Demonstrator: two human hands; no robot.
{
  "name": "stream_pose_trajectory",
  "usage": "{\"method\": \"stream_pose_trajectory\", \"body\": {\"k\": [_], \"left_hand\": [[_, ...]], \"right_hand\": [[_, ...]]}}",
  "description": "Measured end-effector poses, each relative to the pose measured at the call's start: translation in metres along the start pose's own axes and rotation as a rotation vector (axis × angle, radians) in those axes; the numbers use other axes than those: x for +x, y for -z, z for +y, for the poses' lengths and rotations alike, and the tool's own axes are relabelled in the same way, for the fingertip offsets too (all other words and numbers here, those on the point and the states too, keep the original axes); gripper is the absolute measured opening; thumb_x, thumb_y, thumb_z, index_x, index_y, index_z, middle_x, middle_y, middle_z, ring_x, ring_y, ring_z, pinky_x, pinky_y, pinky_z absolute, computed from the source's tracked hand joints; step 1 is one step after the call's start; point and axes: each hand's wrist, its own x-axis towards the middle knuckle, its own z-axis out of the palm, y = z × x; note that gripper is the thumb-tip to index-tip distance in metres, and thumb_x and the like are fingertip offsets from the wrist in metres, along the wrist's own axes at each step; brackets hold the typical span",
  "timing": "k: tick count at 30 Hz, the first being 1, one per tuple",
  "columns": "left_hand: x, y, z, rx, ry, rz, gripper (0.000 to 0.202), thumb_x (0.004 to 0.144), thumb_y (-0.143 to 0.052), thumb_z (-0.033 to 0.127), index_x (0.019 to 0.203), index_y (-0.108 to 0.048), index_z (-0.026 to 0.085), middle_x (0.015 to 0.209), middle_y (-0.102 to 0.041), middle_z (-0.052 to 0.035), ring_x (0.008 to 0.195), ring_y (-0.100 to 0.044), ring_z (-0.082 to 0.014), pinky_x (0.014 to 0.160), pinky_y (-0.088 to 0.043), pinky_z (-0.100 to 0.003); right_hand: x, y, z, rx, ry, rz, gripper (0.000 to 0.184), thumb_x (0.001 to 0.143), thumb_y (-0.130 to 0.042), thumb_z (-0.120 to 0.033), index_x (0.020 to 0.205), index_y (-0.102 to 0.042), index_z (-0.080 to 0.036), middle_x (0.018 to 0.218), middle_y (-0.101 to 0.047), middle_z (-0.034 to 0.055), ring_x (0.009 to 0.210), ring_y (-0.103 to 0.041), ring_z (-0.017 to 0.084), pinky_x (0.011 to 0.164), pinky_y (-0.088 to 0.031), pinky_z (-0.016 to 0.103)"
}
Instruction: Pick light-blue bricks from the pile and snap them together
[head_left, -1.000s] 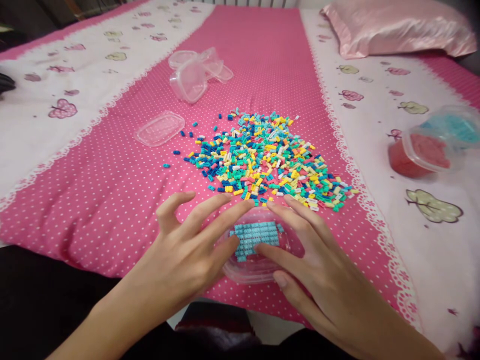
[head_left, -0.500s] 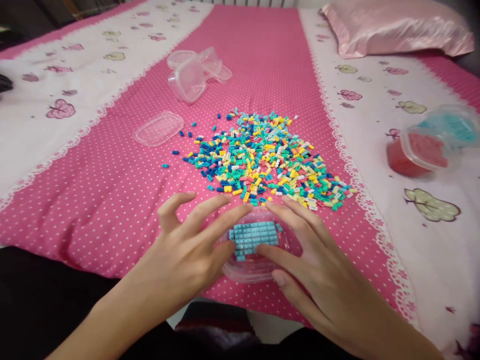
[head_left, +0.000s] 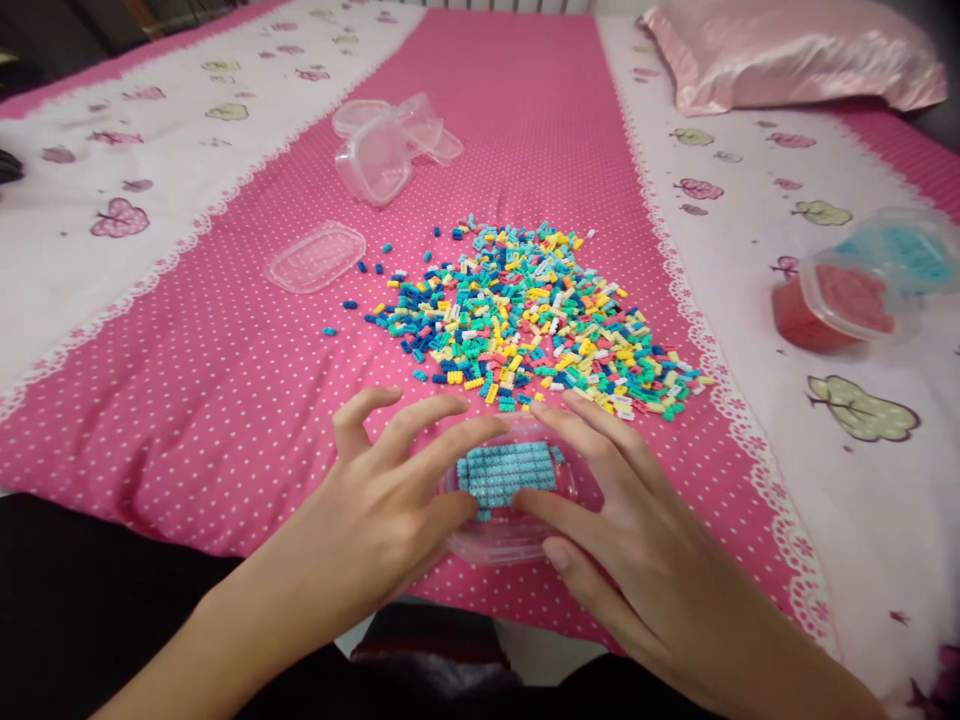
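Observation:
Light blue toy building bricks [head_left: 508, 472] lie in close rows inside a clear plastic container [head_left: 495, 548] near the bed's front edge. From the left, my left hand [head_left: 401, 490] arches over the container with its fingers spread, its thumb tip against the lower left of the rows. My right hand [head_left: 611, 500] reaches in from the other side, fingers apart; one fingertip touches the lower edge of the rows and the thumb is at the container's near rim. Just beyond both hands spreads a pile of mixed coloured bricks [head_left: 525, 310].
A clear lid [head_left: 316, 257] lies left of the pile, and empty clear containers [head_left: 375, 165] stand farther back. At right are a container of red bricks [head_left: 832, 305] and one of blue bricks [head_left: 911, 250]. A pink pillow [head_left: 795, 55] rests at the back right of the bed.
My left hand has shifted slightly right, its thumb a little farther over the light blue rows. My right hand stays almost in place.

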Motion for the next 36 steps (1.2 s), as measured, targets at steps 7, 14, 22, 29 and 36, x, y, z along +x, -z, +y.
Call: {"method": "stream_pose_trajectory", "body": {"k": [7, 14, 22, 29, 36], "left_hand": [[-0.0002, 0.0017, -0.0005, 0.014, -0.005, -0.008, 0.01, 0.1, -0.066, 0.027, 0.102, -0.075, 0.027, 0.14, -0.068, -0.0021, 0.133, -0.053, -0.0268, 0.121, -0.023, -0.051], [0.0003, 0.0004, -0.0021, -0.056, -0.005, -0.017, 0.015, 0.102, -0.062, 0.031, 0.096, -0.075, 0.032, 0.146, -0.063, 0.0007, 0.136, -0.048, -0.0258, 0.121, -0.019, -0.049], [0.0006, -0.0016, -0.0029, -0.016, -0.028, -0.001, 0.016, 0.103, -0.062, 0.03, 0.095, -0.076, 0.03, 0.142, -0.065, -0.0002, 0.132, -0.05, -0.0267, 0.12, -0.02, -0.049], [-0.0013, 0.003, -0.0037, 0.0, -0.004, -0.024, 0.01, 0.101, -0.065, 0.028, 0.099, -0.074, 0.029, 0.143, -0.065, -0.0026, 0.134, -0.051, -0.0277, 0.12, -0.022, -0.053], [-0.002, 0.0013, -0.005, 0.039, -0.014, -0.033, 0.018, 0.102, -0.06, 0.027, 0.093, -0.076, 0.028, 0.143, -0.065, -0.0012, 0.136, -0.05, -0.0281, 0.12, -0.021, -0.054]], "right_hand": [[-0.0016, 0.0012, -0.0008, 0.006, -0.006, -0.004, 0.027, 0.104, -0.05, -0.026, 0.117, -0.073, -0.022, 0.163, -0.038, 0.0125, 0.157, -0.022, 0.029, 0.127, -0.026, 0.054], [-0.0011, 0.0002, 0.0, 0.002, -0.011, -0.021, 0.03, 0.104, -0.049, -0.026, 0.121, -0.073, -0.024, 0.165, -0.034, 0.0097, 0.157, -0.022, 0.031, 0.128, -0.024, 0.054], [-0.002, 0.0015, -0.0002, 0.013, -0.022, -0.037, 0.03, 0.105, -0.05, -0.027, 0.126, -0.071, -0.028, 0.166, -0.033, 0.0056, 0.158, -0.02, 0.028, 0.129, -0.022, 0.051], [-0.0022, 0.0018, 0.0008, 0.004, -0.02, -0.036, 0.03, 0.105, -0.049, -0.027, 0.124, -0.072, -0.027, 0.165, -0.035, 0.0077, 0.157, -0.022, 0.03, 0.128, -0.023, 0.053], [0.0042, 0.0039, -0.0084, -0.07, 0.022, -0.007, 0.027, 0.102, -0.052, -0.04, 0.117, -0.073, -0.03, 0.166, -0.034, 0.0072, 0.156, -0.021, 0.034, 0.126, -0.008, 0.06]]}}
